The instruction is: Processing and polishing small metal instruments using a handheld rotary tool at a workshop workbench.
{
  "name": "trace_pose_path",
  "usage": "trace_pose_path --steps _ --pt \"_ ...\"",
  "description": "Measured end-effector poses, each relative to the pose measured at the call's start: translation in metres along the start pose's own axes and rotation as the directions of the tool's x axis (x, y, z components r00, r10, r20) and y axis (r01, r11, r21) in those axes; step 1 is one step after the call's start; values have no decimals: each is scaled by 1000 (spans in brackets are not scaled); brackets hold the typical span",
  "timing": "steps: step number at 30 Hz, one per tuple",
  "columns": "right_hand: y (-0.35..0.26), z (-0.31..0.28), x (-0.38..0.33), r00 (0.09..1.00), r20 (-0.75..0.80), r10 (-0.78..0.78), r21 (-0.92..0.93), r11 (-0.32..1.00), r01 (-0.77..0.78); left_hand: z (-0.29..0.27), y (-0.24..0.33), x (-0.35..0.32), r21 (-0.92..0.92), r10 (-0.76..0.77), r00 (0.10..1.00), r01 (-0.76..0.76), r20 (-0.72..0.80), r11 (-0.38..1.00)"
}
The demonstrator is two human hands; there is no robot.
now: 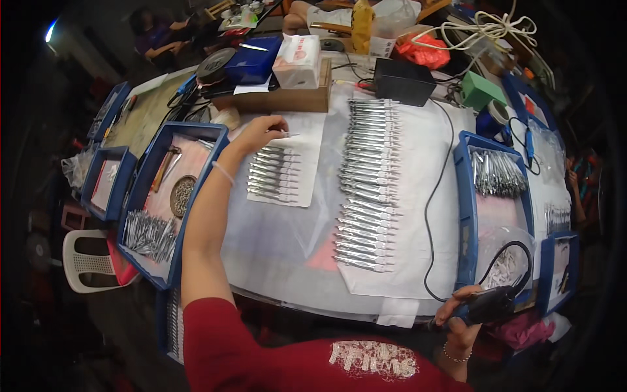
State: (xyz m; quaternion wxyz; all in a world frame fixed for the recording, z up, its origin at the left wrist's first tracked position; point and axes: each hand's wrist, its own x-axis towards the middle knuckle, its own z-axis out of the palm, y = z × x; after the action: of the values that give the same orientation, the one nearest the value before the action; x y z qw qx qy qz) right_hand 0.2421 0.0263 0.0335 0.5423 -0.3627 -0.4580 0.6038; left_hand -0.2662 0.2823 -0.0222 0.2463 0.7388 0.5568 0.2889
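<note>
My left hand (264, 132) reaches to the top of a short row of slender silver pen-like pieces (274, 175) on white paper. Its fingers are closed on a slender piece, of which only a thin pale end shows. At the lower right, my right hand (460, 317) is wrapped round a black corded hand tool (488, 304), whose exact kind I cannot make out. Between the hands, a long column of similar silver pieces (369, 186) lies side by side on a white cloth (418, 215).
A blue tray (219, 140) at left holds silver pieces, a cup of small beads and a hammer-like tool. Another blue tray (465, 209) at right holds metal pieces and a bag of white parts. Behind stand a tissue pack (297, 62) and black box (403, 81). A black cable (431, 196) crosses the cloth.
</note>
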Motion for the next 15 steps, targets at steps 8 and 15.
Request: trace_pose_path --steps 8,15 --pt "9 3 3 997 43 61 -117 992 -55 7 -23 2 -5 -103 951 109 293 994" --pt "10 4 4 995 41 88 -116 990 -83 8 -32 3 10 -15 952 13 304 1000"
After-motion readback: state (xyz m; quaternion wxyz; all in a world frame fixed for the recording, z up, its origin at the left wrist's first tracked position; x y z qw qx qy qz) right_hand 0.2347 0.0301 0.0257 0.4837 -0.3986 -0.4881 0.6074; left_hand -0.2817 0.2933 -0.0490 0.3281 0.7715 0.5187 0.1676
